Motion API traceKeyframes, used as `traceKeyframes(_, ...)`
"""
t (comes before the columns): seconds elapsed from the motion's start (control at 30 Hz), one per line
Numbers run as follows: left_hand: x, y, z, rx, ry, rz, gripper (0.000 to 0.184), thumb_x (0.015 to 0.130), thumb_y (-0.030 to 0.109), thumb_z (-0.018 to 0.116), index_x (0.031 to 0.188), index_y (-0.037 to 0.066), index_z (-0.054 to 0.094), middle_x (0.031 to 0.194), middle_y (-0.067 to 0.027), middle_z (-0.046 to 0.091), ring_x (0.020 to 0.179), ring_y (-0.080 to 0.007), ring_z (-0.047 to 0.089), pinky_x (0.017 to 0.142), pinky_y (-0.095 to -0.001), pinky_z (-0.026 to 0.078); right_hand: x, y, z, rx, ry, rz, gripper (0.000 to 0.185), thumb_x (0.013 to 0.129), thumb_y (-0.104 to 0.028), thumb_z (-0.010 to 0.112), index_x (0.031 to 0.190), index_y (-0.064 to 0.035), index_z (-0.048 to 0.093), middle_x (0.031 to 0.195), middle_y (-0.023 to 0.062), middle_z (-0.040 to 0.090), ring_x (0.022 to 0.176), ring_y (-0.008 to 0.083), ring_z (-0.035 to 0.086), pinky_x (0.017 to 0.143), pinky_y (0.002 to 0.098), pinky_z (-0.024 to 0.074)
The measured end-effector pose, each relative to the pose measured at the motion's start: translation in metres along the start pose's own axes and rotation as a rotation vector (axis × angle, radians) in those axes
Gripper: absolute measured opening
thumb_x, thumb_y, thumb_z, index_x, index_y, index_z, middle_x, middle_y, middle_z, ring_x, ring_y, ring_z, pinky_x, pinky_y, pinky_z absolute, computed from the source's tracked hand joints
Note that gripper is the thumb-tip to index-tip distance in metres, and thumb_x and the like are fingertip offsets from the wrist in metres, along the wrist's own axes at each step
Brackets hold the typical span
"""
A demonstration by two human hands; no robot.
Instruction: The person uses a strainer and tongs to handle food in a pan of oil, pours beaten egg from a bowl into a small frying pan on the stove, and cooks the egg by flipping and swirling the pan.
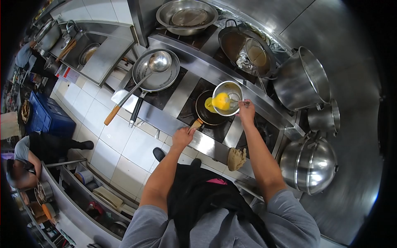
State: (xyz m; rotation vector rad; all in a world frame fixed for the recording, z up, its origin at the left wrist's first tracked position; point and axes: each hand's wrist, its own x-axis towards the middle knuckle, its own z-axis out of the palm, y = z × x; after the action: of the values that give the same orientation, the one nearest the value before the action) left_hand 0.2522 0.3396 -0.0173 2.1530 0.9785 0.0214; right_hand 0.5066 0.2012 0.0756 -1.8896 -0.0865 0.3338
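Tilted bowl (236, 88) overhangs the pan (209, 118), bare steel strip (234, 131) alongside.

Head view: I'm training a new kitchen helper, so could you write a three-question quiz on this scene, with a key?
1. Which hand holds the small dark pan?
2. True or false: the ladle rests on the larger, black-handled pan.
3. What colour is the liquid in the tilted metal bowl? A) white B) yellow C) red

Key: 1. The left hand. 2. True. 3. B, yellow.
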Motion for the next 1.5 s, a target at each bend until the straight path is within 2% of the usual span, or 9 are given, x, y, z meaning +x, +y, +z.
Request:
traceKeyframes(0.17, 0.001, 0.003, -0.005, 0.041, -0.082, -0.044, 0.046, 0.088, 0.051, 0.049, 0.092, 0.008, 0.065, 0.091, -0.0193, 0.065, 0.089, -0.0401, 0.062, 0.078, -0.0494, 0.048, 0.003, 0.024, -0.007, 0.016, 0.094, -0.016, 0.025, 0.081, -0.019, 0.066, 0.093, 0.0006, 0.056, 0.089, 0.0144, 0.063, 0.061, 0.0201, 0.063, 0.046, 0.0324, 0.0565)
traceKeyframes(0.47, 0.003, 0.001, -0.002, 0.021, -0.082, -0.031, 0.047, 0.088, 0.052, 0.049, 0.09, 0.007, 0.065, 0.091, -0.0196, 0.065, 0.09, -0.0398, 0.061, 0.078, -0.0486, 0.048, -0.005, 0.026, -0.02, -0.054, 0.161, -0.148, 0.02, 0.082, -0.019, 0.065, 0.085, 0.0001, 0.06, 0.069, 0.0069, 0.064, 0.057, 0.0129, 0.06, 0.049, 0.0297, 0.0502)
traceKeyframes(0.53, 0.002, 0.001, 0.0, 0.008, -0.062, -0.022, 0.05, 0.087, 0.054, 0.049, 0.087, 0.006, 0.064, 0.09, -0.0202, 0.064, 0.09, -0.0405, 0.061, 0.077, -0.0485, 0.048, -0.001, 0.03, -0.024, -0.087, 0.027, -0.099, 0.024, 0.085, -0.019, 0.065, 0.1, -0.0028, 0.054, 0.099, 0.013, 0.062, 0.074, 0.0193, 0.064, 0.054, 0.0325, 0.0565)
traceKeyframes(0.57, 0.0, 0.002, -0.002, -0.007, -0.059, -0.033, 0.05, 0.088, 0.054, 0.049, 0.088, 0.006, 0.064, 0.09, -0.0204, 0.064, 0.09, -0.0405, 0.06, 0.078, -0.0485, 0.048, -0.005, 0.024, -0.023, -0.087, 0.028, -0.099, 0.024, 0.085, -0.019, 0.065, 0.1, -0.0028, 0.054, 0.099, 0.013, 0.062, 0.074, 0.0193, 0.064, 0.054, 0.0325, 0.0565)
traceKeyframes(0.63, 0.0, 0.003, -0.003, -0.022, -0.056, -0.044, 0.05, 0.088, 0.054, 0.049, 0.09, 0.006, 0.064, 0.091, -0.0207, 0.064, 0.091, -0.0405, 0.06, 0.078, -0.0486, 0.047, -0.013, 0.014, -0.018, -0.04, 0.138, -0.162, 0.019, 0.083, -0.018, 0.064, 0.083, 0.0006, 0.06, 0.068, 0.0069, 0.064, 0.057, 0.0123, 0.06, 0.05, 0.0295, 0.051)
traceKeyframes(0.97, 0.005, -0.005, 0.003, -0.003, -0.09, -0.047, 0.053, 0.088, 0.054, 0.048, 0.087, 0.004, 0.065, 0.092, -0.0215, 0.064, 0.091, -0.0411, 0.06, 0.079, -0.0493, 0.047, -0.015, 0.025, -0.019, -0.022, 0.147, -0.205, 0.018, 0.084, -0.017, 0.063, 0.08, -0.0001, 0.057, 0.067, 0.0067, 0.063, 0.054, 0.0119, 0.057, 0.05, 0.029, 0.0503)
traceKeyframes(1.07, 0.002, -0.002, 0.004, 0.003, -0.093, -0.041, 0.053, 0.088, 0.054, 0.047, 0.089, 0.005, 0.066, 0.094, -0.0214, 0.064, 0.092, -0.0407, 0.06, 0.079, -0.0493, 0.047, -0.016, 0.027, -0.022, -0.001, 0.102, -0.152, 0.018, 0.084, -0.017, 0.063, 0.083, -0.0008, 0.055, 0.078, 0.0078, 0.064, 0.06, 0.0137, 0.059, 0.052, 0.0306, 0.0525)
traceKeyframes(1.23, -0.002, -0.003, 0.01, -0.041, -0.046, -0.043, 0.052, 0.088, 0.053, 0.047, 0.087, 0.004, 0.066, 0.091, -0.0215, 0.064, 0.089, -0.0407, 0.061, 0.078, -0.0492, 0.048, -0.024, 0.014, -0.027, 0.314, 0.063, 0.179, 0.022, 0.083, -0.017, 0.062, 0.098, -0.005, 0.052, 0.095, 0.0082, 0.056, 0.08, 0.0213, 0.059, 0.058, 0.0404, 0.0572)
traceKeyframes(1.5, -0.004, -0.008, 0.014, -0.064, -0.022, -0.064, 0.055, 0.086, 0.056, 0.049, 0.087, 0.004, 0.067, 0.088, -0.0222, 0.065, 0.088, -0.0406, 0.061, 0.078, -0.048, 0.049, -0.039, 0.003, -0.031, 0.322, 0.11, 0.22, 0.018, 0.085, -0.02, 0.061, 0.093, -0.0085, 0.049, 0.089, 0.004, 0.052, 0.079, 0.0202, 0.056, 0.063, 0.0413, 0.0541)
